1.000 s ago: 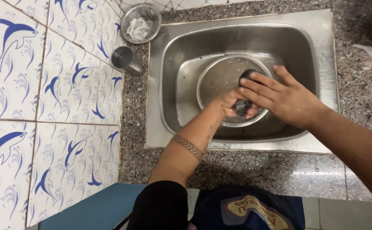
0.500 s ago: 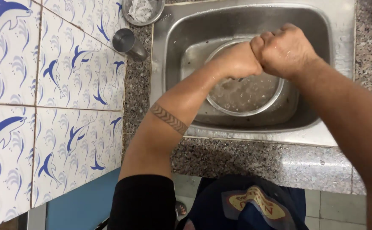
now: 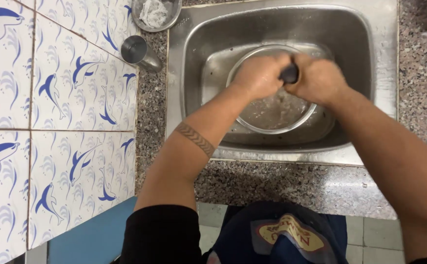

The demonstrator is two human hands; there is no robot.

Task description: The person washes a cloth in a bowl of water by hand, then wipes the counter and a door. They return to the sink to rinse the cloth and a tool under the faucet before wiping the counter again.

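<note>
Head view — your left hand (image 3: pixel 258 74) and right hand (image 3: pixel 319 79) meet over the steel sink (image 3: pixel 365 34), knuckles nearly touching. Between them sits a small dark object (image 3: pixel 289 74), round-ended, too hidden to tell what it is. Both grips are curled tight about it: left fingers folded in on one side, right fist pressed against the other. Under the hands, inside the sink basin, lies a round steel strainer (image 3: pixel 252 124), wet, with specks on its mesh. A band tattoo rings your left forearm.

On the speckled granite desk (image 3: pixel 291 181), left of the sink, a small steel cup (image 3: pixel 136 50) lies tilted — beyond it a steel bowl (image 3: pixel 172 15) with white scraps inside. Dolphin-patterned tiles (image 3: pixel 52 98) run along the left.
</note>
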